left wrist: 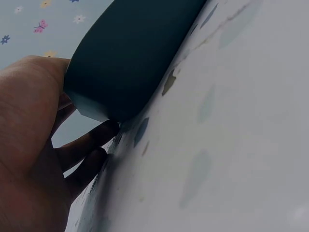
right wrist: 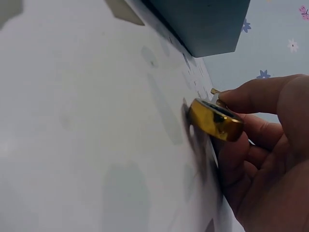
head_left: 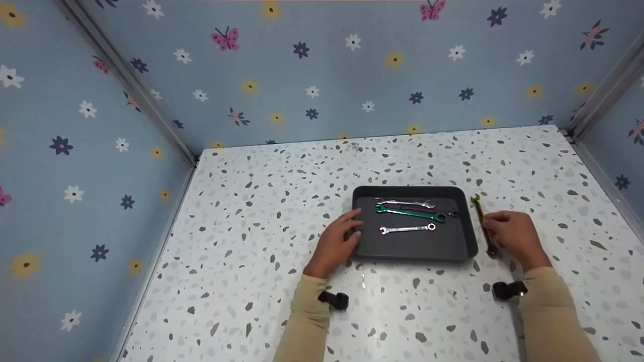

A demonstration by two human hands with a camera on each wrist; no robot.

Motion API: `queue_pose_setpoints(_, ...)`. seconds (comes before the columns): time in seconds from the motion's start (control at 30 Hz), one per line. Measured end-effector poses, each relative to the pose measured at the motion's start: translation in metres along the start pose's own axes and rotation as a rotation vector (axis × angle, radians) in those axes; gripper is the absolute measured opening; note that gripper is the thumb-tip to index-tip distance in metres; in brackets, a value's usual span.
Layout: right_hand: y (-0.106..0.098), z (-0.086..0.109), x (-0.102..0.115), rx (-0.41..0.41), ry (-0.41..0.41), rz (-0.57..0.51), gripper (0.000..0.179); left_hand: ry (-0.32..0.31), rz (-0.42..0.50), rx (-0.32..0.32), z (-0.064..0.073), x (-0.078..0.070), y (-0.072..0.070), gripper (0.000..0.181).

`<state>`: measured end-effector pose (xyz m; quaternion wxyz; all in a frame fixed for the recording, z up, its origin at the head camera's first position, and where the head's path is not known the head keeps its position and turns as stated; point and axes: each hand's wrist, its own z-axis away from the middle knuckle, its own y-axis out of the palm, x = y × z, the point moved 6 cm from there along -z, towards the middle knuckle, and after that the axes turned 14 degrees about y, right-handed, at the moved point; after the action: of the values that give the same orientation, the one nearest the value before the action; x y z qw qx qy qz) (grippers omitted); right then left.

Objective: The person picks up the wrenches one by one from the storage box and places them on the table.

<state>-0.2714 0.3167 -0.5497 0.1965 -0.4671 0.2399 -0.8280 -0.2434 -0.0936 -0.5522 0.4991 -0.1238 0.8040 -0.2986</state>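
Observation:
My right hand [head_left: 517, 236] pinches a gold combination wrench [head_left: 487, 232] just outside the tray's right side. In the right wrist view, the ring end of this wrench [right wrist: 215, 122] points toward the camera, close over the tabletop. At the left side of a dark grey tray [head_left: 420, 254], my left hand [head_left: 336, 245] holds the wall, some fingertips over the rim. Lower fingers [left wrist: 89, 145] touch near the tray's base in the left wrist view. Inside the tray lie a green wrench [head_left: 410, 212], a silver wrench [head_left: 407, 203], a partly covered purple wrench [head_left: 452, 213] and a pinkish-silver wrench [head_left: 407, 229].
The tray stands on a white speckled tabletop [head_left: 241, 226]. Blue panels with flowers and butterflies rise along the back [head_left: 332, 70] and the left side [head_left: 75, 166], with another panel [head_left: 624, 125] at the right. Metal posts [head_left: 136, 85] join them at the corners.

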Motion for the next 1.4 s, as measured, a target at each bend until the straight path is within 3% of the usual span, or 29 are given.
queue_pose_setpoints(0.43, 0.001, 0.003, 0.004, 0.000, -0.008, 0.023, 0.038, 0.002, -0.005, -0.004, -0.001, 0.001, 0.001, 0.031)
queue_pose_setpoints(0.8, 0.001, 0.004, 0.012, -0.094, -0.097, 0.154, 0.037, 0.008, -0.015, 0.001, -0.001, 0.000, 0.001, 0.030)
queue_pose_setpoints(1.03, 0.002, 0.000, 0.008, -0.094, -0.062, 0.151, 0.037, 0.002, -0.018, 0.010, -0.002, 0.000, 0.000, 0.030)
queue_pose_setpoints(1.4, 0.000, 0.002, 0.006, -0.099, -0.078, 0.135, 0.038, -0.016, -0.018, 0.008, -0.001, 0.001, 0.000, 0.031)
